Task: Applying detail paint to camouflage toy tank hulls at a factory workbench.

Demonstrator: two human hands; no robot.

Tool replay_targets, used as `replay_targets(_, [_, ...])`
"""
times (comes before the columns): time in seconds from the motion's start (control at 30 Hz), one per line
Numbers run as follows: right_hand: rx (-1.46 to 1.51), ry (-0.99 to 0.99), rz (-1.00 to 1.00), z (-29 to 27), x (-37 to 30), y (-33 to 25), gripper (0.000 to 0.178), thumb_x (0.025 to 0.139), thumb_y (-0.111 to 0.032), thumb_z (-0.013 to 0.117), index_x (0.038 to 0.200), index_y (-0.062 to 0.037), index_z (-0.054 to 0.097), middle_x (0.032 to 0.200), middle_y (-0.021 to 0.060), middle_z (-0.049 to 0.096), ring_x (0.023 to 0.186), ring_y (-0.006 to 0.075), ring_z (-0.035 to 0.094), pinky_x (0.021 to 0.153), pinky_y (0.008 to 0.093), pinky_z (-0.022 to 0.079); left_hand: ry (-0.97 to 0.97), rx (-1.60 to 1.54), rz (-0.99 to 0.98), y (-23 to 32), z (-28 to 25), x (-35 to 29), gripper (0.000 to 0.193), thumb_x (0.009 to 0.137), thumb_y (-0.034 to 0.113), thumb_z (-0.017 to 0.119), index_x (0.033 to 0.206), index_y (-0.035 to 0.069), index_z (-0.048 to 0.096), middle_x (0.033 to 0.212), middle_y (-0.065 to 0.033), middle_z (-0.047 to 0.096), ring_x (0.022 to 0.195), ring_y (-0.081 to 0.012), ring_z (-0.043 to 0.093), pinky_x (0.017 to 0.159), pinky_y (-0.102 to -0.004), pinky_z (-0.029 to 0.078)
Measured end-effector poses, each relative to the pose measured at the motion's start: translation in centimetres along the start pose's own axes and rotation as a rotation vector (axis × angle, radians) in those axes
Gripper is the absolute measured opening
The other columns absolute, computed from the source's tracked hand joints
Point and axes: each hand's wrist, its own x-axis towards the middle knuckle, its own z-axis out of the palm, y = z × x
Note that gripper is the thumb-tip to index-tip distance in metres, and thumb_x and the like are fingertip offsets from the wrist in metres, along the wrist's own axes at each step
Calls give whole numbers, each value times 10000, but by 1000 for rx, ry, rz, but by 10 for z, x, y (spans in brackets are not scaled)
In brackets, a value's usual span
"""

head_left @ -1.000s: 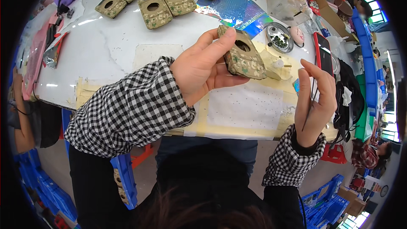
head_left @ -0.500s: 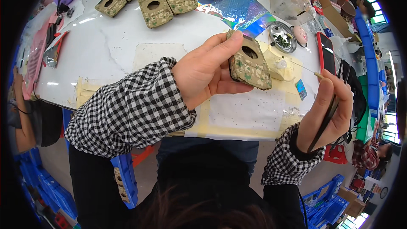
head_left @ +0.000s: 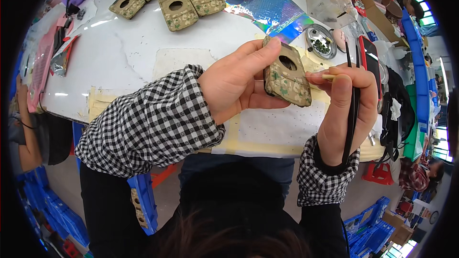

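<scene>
My left hand (head_left: 234,83) is closed round a camouflage-painted model tank hull (head_left: 292,86) with a round hole in its top, thumb above and fingers beneath. Pinched in my right hand (head_left: 346,107) is a fine needle-like tool with a tan handle (head_left: 328,76); its thin shaft reaches over the hull's top, below the hole. Whether the tip touches the surface I cannot tell. The same hand also keeps a pair of black tweezers (head_left: 354,119) against the palm, their points up. A round dish (head_left: 319,43) with small dark green parts sits just beyond the hands.
Several more camouflage hulls (head_left: 177,9) lie at the back left. Shiny blue holographic sheets (head_left: 267,7) are behind the held hull. A red-edged phone (head_left: 369,62) and plastic bags (head_left: 330,0) occupy the right. White paper (head_left: 282,126) is taped along the table's front edge.
My right hand has moved left with the needle tool and tweezers, bringing the tool from beside the hull onto its top. My left hand and the hull have shifted slightly right.
</scene>
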Motion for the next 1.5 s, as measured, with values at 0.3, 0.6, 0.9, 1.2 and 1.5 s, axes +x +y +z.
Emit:
replay_targets(0.3, [-41, -16, 8, 0, 0, -1, 103, 941, -75, 541, 927, 27, 539, 819, 85, 601, 767, 132, 612, 723, 226, 456, -17, -12, 5, -1, -2, 1, 478, 1003, 423, 331, 1326, 74, 389, 1212, -89, 567, 1033, -181, 625, 821, -307, 569])
replay_targets(0.6, [38, 80, 30, -5, 0, 1, 122, 944, -96, 546, 930, 25, 537, 842, 87, 603, 777, 155, 643, 739, 253, 492, -6, 4, 15, -1, 0, 0, 496, 1002, 425, 333, 1345, 68, 369, 1220, -97, 566, 1028, -185, 630, 821, -307, 573])
replay_targets(0.9, [-865, 155, -314, -41, 9, 17, 71, 816, -7, 670, 822, 7, 601, 736, 70, 590, 648, 183, 551, 598, 286, 437, 22, 21, 6, -1, -1, 0, 534, 999, 449, 320, 1333, 40, 400, 1222, -116, 572, 1041, -197, 631, 843, -287, 566])
replay_targets(1.2, [-778, -15, -153, -55, -3, 12, 251, 909, -160, 569, 1082, 21, 578, 866, 135, 607, 811, 232, 589, 747, 332, 447, -27, 46, 42, -2, -8, 3, 599, 998, 471, 278, 1350, -3, 378, 1206, -178, 571, 1066, -257, 620, 841, -254, 569])
replay_targets(1.5, [-298, -18, 369, -81, -63, -6, 342, 822, 20, 654, 1144, 75, 554, 976, 169, 658, 1010, 213, 622, 894, 312, 444, -24, 19, 50, -4, -8, 2, 614, 991, 481, 298, 1361, -4, 374, 1204, -213, 569, 1076, -263, 614, 819, -246, 575])
